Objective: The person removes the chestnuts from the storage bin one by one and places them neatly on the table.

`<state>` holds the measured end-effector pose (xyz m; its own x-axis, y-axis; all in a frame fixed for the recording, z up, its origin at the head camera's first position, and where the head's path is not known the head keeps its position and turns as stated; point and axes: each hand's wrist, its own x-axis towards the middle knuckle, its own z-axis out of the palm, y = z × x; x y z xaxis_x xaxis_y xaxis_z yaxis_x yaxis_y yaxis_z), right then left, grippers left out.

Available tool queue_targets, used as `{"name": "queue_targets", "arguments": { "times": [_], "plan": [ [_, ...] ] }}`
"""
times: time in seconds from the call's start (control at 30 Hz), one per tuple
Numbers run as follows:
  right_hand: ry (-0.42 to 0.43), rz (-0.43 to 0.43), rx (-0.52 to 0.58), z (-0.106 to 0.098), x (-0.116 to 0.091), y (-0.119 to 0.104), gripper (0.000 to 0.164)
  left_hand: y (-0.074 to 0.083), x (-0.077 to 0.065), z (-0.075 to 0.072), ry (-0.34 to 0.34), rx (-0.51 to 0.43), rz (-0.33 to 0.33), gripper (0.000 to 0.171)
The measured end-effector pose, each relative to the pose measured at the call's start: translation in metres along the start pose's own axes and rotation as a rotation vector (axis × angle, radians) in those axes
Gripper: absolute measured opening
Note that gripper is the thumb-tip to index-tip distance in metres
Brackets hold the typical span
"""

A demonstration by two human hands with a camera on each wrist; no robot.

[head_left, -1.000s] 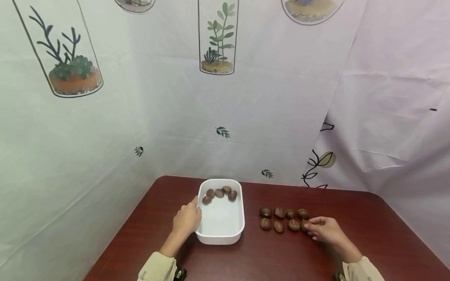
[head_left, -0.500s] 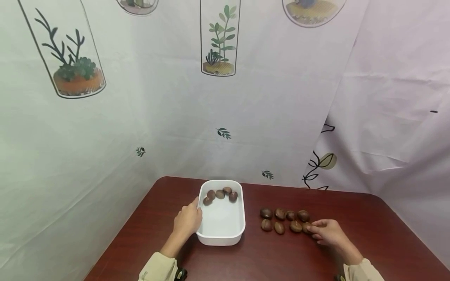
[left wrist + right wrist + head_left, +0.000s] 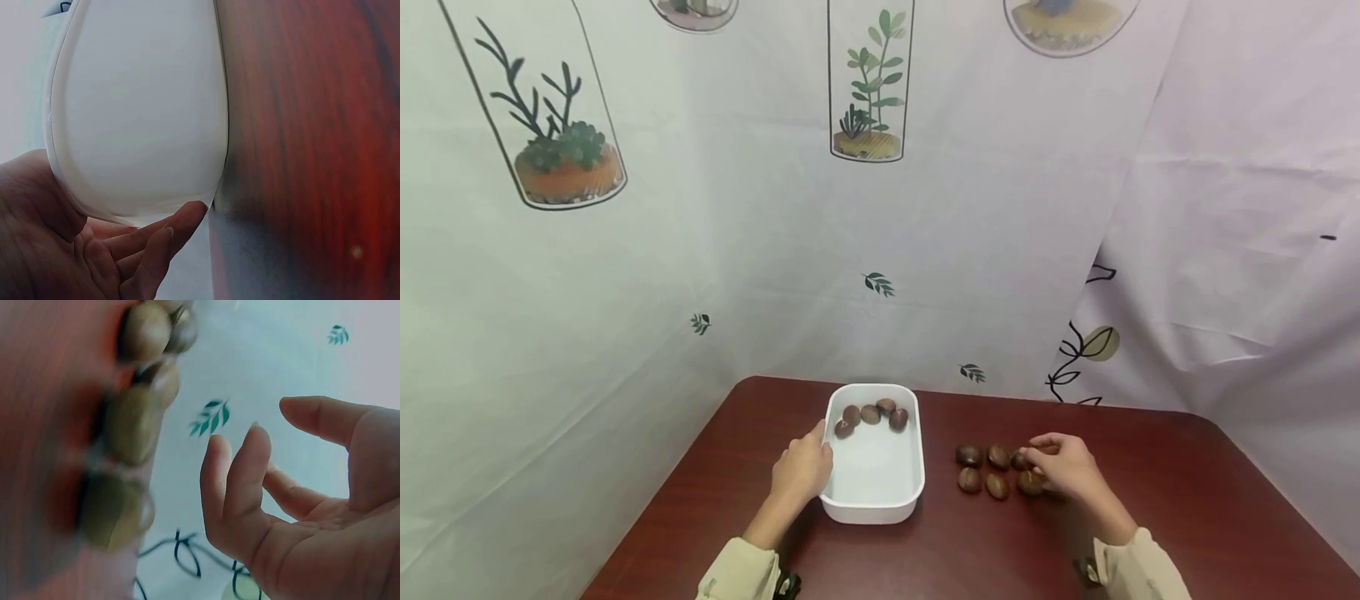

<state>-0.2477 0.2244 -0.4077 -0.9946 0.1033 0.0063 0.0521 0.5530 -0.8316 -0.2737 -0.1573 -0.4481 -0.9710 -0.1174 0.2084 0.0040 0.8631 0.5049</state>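
My left hand grips the left wall of a white rectangular tray. In the left wrist view its fingers curl against the outside of the tray. Several glossy brown rounded pieces, like chestnuts or mushroom caps, lie at the tray's far end. More such pieces stand in two rows on the table to the right. Over the right end of those rows is my right hand, covering part of them. The right wrist view shows this hand empty, thumb and fingers apart, beside the blurred pieces.
A dark red wooden table bears everything. White cloth printed with plants and leaves hangs behind it and at both sides, close to its edges.
My right hand has let go of the piece at the right end of the near row and moved up and left over the rows. The left hand keeps its grip on the tray.
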Motion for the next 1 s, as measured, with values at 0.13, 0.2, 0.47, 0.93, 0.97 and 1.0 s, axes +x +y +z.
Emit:
{"name": "queue_targets", "arguments": {
  "times": [0.13,0.2,0.47,0.93,0.97,1.0],
  "plan": [
    [-0.031,-0.031,0.04,0.018,0.003,-0.016,0.037,0.0,-0.001,0.001,0.0,-0.001,0.0,0.048],
    [-0.041,-0.041,0.066,0.027,0.004,-0.025,0.038,0.0,-0.001,0.001,0.006,-0.001,0.003,0.048],
    [-0.068,-0.114,0.176,0.064,0.014,-0.062,0.038,0.001,-0.002,0.0,0.009,-0.003,0.006,0.048],
    [-0.156,-0.095,0.386,0.157,0.033,-0.103,0.051,0.002,-0.002,0.0,0.013,0.004,0.001,0.047],
    [-0.156,-0.082,0.385,0.161,0.034,-0.104,0.052,0.002,-0.002,0.0,0.011,0.004,0.003,0.047],
    [-0.155,-0.065,0.388,0.164,0.036,-0.106,0.053,0.002,-0.002,0.0,0.009,0.004,0.004,0.047]
  ]
}}
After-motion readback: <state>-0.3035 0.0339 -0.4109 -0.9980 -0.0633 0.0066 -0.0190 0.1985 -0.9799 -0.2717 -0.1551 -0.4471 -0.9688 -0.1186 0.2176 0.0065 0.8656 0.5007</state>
